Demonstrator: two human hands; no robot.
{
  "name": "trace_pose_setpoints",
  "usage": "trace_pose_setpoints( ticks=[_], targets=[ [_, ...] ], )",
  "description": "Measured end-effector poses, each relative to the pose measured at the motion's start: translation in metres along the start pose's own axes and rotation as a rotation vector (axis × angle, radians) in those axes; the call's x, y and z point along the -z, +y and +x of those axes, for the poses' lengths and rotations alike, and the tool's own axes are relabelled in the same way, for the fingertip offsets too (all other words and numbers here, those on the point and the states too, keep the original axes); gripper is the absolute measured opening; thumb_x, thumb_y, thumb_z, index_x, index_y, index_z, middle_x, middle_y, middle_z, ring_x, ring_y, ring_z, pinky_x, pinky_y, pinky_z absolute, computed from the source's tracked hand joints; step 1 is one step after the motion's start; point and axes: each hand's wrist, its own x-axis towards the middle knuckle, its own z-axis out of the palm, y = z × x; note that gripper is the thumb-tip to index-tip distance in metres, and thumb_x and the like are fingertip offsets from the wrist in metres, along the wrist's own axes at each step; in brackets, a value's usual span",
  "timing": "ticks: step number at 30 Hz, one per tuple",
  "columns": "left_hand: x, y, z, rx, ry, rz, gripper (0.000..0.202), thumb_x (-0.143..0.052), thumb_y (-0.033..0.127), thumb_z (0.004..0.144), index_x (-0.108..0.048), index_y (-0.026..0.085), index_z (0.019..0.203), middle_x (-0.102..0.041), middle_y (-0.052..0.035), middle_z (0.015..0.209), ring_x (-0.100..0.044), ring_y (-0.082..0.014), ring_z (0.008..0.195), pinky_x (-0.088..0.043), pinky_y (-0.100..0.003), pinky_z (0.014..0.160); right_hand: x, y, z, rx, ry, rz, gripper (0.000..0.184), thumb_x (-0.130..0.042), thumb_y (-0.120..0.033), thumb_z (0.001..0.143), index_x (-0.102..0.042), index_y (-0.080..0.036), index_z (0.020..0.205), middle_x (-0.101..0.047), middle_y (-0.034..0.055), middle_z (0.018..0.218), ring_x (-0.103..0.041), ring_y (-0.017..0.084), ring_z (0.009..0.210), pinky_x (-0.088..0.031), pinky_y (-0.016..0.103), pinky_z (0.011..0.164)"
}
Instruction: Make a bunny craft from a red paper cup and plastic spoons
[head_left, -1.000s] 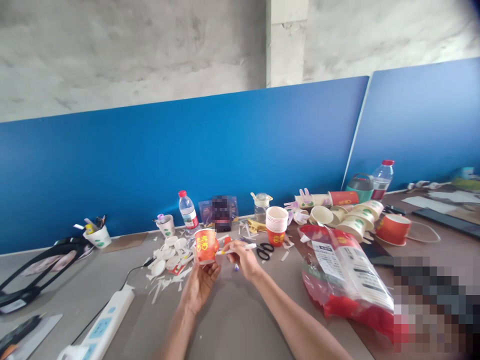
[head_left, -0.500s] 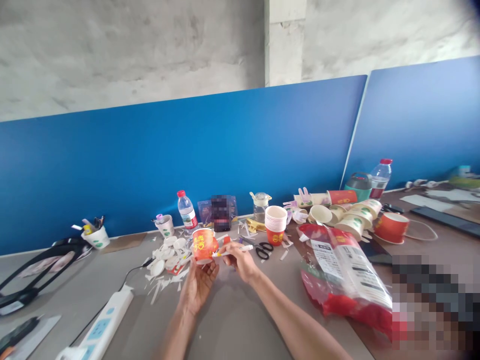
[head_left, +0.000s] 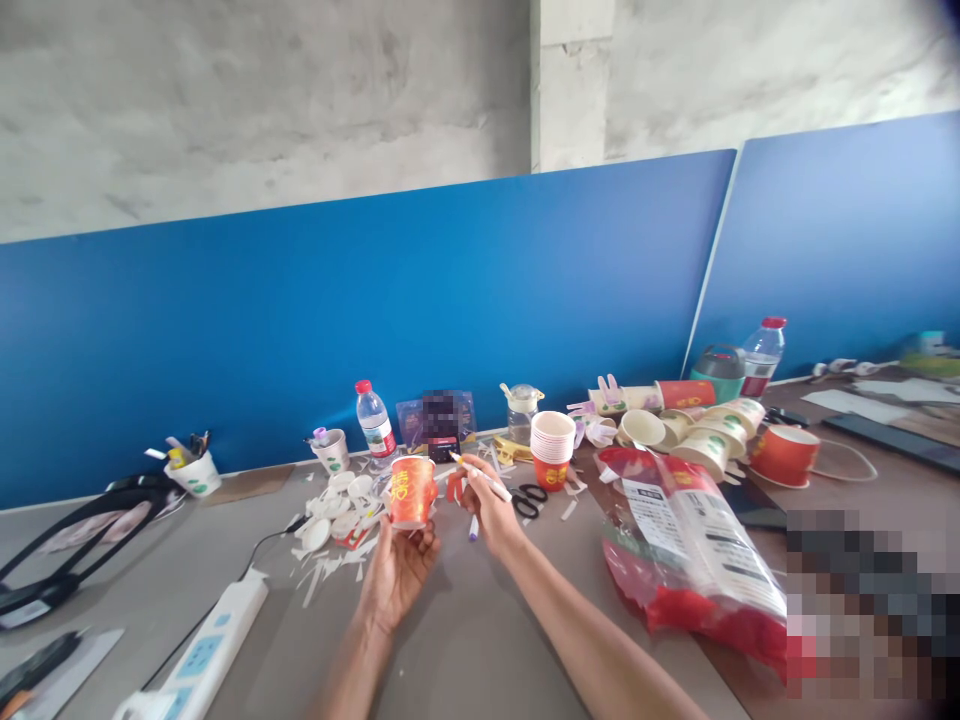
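Observation:
My left hand holds a red paper cup with yellow print from below, upright above the grey desk. My right hand is closed on a white pen, whose tip points up and left, a little away from the cup. Under my right hand a small purple pen cap lies on the desk. White paper scraps and cut discs are scattered just left of the cup.
A stack of red cups, black scissors, a water bottle and a red plastic bag surround my hands. More cups lie at the back right. A white power strip and a black object sit at the left. Blue partition behind.
My right hand has drawn the pen off the cup and tilted its tip upward. The cup has turned more upright in my left hand.

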Motion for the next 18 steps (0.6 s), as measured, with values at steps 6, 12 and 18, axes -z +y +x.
trace_pose_setpoints(
  ticks=[6, 12, 18],
  targets=[
    [-0.002, -0.013, -0.006, 0.091, -0.082, 0.14, 0.031, -0.067, 0.038, 0.092, -0.072, 0.007, 0.094, -0.074, -0.0106, 0.077, -0.069, -0.0152, 0.06, -0.064, -0.03, 0.065, 0.001, 0.004, 0.001, 0.046, -0.004, -0.044, 0.048, -0.077, -0.049, 0.072, -0.065, -0.023, 0.11, -0.067, -0.0024, 0.076, -0.046, 0.01, 0.05, -0.038, 0.025, 0.051],
    [0.002, -0.014, 0.0, 0.026, -0.032, 0.309, 0.022, -0.082, 0.032, 0.08, -0.073, 0.014, 0.088, -0.077, -0.0076, 0.076, -0.073, -0.0192, 0.066, -0.062, -0.032, 0.071, 0.01, 0.004, 0.008, 0.051, 0.028, -0.12, 0.039, -0.081, -0.047, 0.067, -0.068, -0.022, 0.093, -0.064, -0.0021, 0.072, -0.054, 0.013, 0.061, -0.042, 0.026, 0.058],
    [-0.002, -0.012, -0.002, 0.001, -0.038, 0.365, 0.026, -0.088, 0.023, 0.071, -0.076, 0.015, 0.092, -0.079, -0.0077, 0.077, -0.073, -0.0209, 0.066, -0.06, -0.032, 0.068, 0.01, 0.005, 0.008, 0.09, 0.024, -0.157, 0.037, -0.084, -0.042, 0.062, -0.07, -0.022, 0.09, -0.065, -0.0021, 0.072, -0.055, 0.014, 0.066, -0.045, 0.028, 0.066]
  ],
)
